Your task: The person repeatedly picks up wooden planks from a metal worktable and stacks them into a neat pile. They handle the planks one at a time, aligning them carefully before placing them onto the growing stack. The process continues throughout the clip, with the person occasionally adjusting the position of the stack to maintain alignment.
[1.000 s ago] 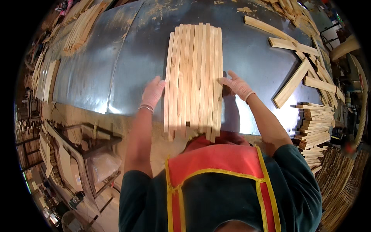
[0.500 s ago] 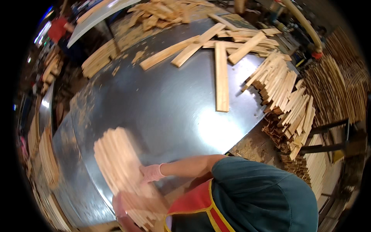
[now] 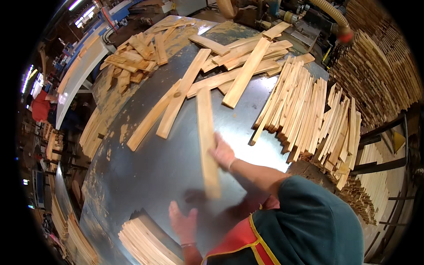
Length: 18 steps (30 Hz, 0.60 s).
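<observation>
My right hand (image 3: 223, 152), in a pale pinkish glove, grips the right edge of a flat wooden board (image 3: 206, 132). The board points away from me over the metal table, its near end smeared by motion. Part of my grip is hidden at the board's edge. Lower down, my left hand (image 3: 182, 223) is open and holds nothing, thumb and fingers apart. Just left of that hand, a neat stack of boards (image 3: 145, 240) lies at the table's near side. Beyond the held board, loose boards (image 3: 240, 77) lie crossed over one another.
Rows of narrow strips (image 3: 300, 108) are piled along the table's right side. Short offcuts (image 3: 132, 57) lie heaped at the far left amid sawdust. Tall wood stacks (image 3: 375, 66) and a metal frame (image 3: 382, 165) stand to the right. A person in red (image 3: 40, 106) is at the far left.
Both hands have left the stack of boards, which now lies at the near side. My right hand has reached forward and taken hold of a single board. The view has shifted too.
</observation>
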Each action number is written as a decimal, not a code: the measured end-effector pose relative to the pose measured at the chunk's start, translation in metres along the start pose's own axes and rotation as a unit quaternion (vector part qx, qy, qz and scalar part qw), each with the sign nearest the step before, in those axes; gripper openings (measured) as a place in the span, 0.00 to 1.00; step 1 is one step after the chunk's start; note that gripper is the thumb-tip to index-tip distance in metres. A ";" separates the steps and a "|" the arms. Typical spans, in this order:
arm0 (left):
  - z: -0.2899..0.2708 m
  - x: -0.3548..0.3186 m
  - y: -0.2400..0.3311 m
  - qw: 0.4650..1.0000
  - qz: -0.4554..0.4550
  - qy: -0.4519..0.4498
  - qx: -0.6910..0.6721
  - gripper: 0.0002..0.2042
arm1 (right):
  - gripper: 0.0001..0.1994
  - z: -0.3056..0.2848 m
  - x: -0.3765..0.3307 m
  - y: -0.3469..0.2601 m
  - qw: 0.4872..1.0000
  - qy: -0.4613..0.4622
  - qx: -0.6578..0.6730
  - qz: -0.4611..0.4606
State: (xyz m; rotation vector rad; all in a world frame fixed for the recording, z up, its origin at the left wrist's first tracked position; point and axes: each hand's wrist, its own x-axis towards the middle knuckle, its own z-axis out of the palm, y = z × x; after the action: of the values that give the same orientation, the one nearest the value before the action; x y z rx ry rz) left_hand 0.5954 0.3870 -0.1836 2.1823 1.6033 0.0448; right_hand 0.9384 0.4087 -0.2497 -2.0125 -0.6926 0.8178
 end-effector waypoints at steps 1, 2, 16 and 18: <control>0.010 0.013 0.030 1.000 -0.012 -0.018 -0.012 0.50 | 0.45 0.003 -0.024 -0.010 0.995 -0.100 0.018 0.000; 0.017 0.024 0.057 0.999 -0.021 -0.038 -0.023 0.52 | 0.46 -0.009 -0.030 -0.022 0.988 -0.146 0.037 -0.010; 0.031 0.051 0.052 0.824 -0.142 -0.134 -0.532 0.42 | 0.19 -0.138 0.195 0.010 0.819 -0.056 0.570 0.042; 0.009 0.042 0.036 0.688 -0.144 -0.236 -0.671 0.35 | 0.17 -0.094 0.106 0.003 0.768 -0.163 0.618 0.048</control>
State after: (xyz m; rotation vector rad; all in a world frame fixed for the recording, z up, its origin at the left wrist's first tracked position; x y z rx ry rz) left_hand 0.6441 0.4142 -0.1886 0.6780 0.9605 0.3895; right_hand 1.0769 0.4367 -0.2420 -0.6927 -0.0883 1.2466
